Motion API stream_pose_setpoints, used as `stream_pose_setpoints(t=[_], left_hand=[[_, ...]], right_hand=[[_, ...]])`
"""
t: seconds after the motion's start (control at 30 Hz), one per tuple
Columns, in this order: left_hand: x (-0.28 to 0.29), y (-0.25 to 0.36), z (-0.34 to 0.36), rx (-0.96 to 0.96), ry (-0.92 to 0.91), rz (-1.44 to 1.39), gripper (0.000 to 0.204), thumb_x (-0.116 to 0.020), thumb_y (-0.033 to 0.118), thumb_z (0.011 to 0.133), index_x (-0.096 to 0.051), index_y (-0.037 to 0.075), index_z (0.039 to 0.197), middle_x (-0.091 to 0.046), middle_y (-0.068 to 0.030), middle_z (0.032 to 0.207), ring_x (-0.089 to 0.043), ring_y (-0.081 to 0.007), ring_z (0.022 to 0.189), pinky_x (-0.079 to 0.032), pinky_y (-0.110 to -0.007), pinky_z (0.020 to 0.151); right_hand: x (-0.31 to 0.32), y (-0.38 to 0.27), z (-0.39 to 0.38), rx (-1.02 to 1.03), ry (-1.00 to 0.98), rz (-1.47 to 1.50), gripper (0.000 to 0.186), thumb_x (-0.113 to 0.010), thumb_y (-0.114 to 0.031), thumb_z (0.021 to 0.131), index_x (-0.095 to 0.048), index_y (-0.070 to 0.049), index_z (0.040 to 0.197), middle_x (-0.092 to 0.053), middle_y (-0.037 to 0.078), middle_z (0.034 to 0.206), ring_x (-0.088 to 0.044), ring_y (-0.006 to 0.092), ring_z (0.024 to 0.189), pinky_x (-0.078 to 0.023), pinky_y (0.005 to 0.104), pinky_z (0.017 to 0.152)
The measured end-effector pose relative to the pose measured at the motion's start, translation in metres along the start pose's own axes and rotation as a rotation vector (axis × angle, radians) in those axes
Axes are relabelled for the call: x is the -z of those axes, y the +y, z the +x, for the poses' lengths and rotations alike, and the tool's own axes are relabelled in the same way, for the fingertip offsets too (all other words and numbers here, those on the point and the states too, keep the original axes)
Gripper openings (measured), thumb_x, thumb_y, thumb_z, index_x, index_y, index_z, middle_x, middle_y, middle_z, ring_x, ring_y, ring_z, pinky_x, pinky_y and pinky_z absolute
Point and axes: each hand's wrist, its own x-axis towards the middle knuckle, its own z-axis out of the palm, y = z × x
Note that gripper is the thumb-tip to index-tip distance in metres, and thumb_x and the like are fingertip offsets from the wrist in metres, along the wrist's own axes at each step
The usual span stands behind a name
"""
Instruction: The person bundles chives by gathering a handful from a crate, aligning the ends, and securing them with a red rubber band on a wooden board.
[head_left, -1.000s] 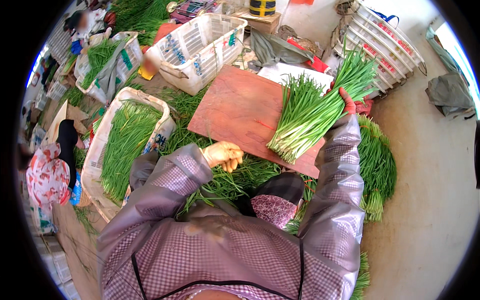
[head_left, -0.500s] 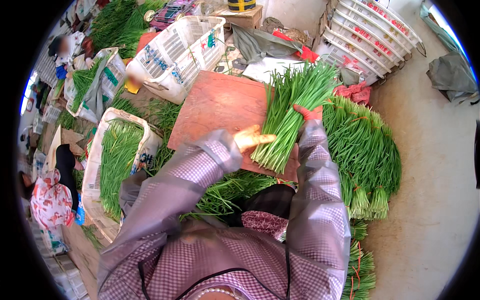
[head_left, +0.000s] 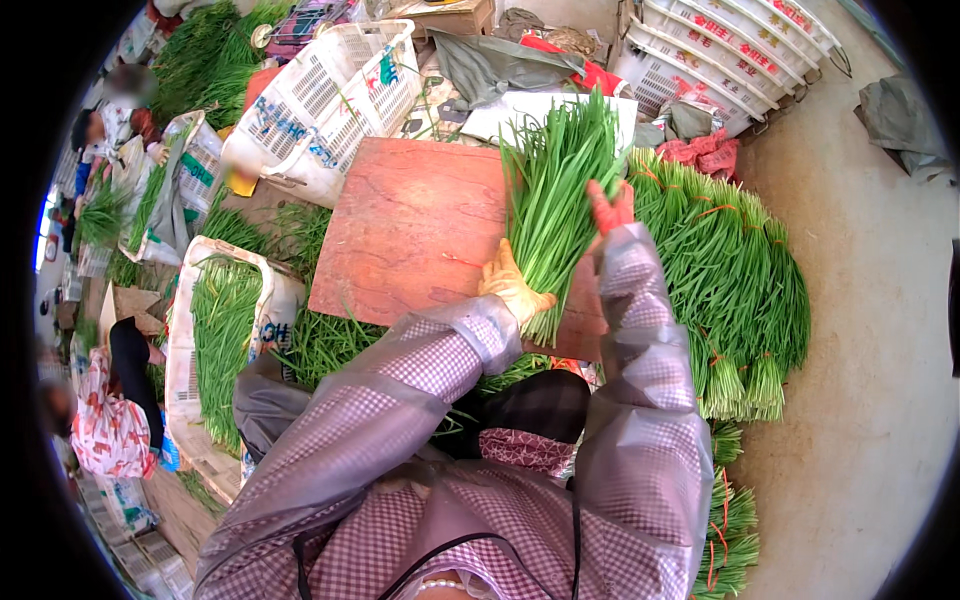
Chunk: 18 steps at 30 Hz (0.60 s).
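Note:
A loose bunch of green chives (head_left: 562,190) lies over the right part of a reddish wooden board (head_left: 410,225), leaf tips pointing away from me and pale stem ends toward me. Around the lower stems my left hand (head_left: 512,285), in a yellowish glove, is closed with its thumb across the bunch. My right hand (head_left: 610,208), in an orange-red glove, is at the bunch's right edge, fingers apart and slightly blurred. Left of the bunch, a thin red tie (head_left: 462,260) rests on the board.
Tied chive bundles (head_left: 725,280) are piled at my right. A filled white crate (head_left: 180,340) stands at left, another white crate (head_left: 335,100) beyond the board. Stacked white baskets (head_left: 715,60) lean at the far right. Other people sit at the left edge.
My left hand has gone from a pointing pose beside the stems to a grip round them. My right hand has loosened its hold and shifted slightly away from me. The tie has come into sight.

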Motion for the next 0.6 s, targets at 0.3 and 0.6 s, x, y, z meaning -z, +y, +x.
stream_pose_setpoints(t=[0.3,0.6], left_hand=[[-0.011,-0.011,0.006,0.034,0.027,-0.035,0.123,-0.077,0.046,0.063,-0.002,-0.003,0.147,-0.027,-0.0171,0.15,-0.03,-0.0339,0.133,-0.028,-0.036,0.111],[0.013,-0.072,0.036,-0.092,0.014,-0.256,0.115,-0.076,0.039,0.059,-0.013,-0.006,0.144,-0.049,-0.0218,0.132,-0.048,-0.0376,0.12,-0.038,-0.038,0.103]], right_hand=[[0.039,0.007,-0.107,-0.883,-0.626,0.223,0.031,-0.052,-0.025,0.092,-0.057,-0.002,0.113,-0.067,0.013,0.078,-0.065,0.0273,0.058,-0.051,0.0401,0.046],[-0.049,-0.058,-0.133,-0.348,-1.008,0.038,0.038,-0.057,-0.021,0.086,-0.054,-0.004,0.12,-0.067,0.018,0.085,-0.066,0.032,0.069,-0.054,0.0426,0.062]])
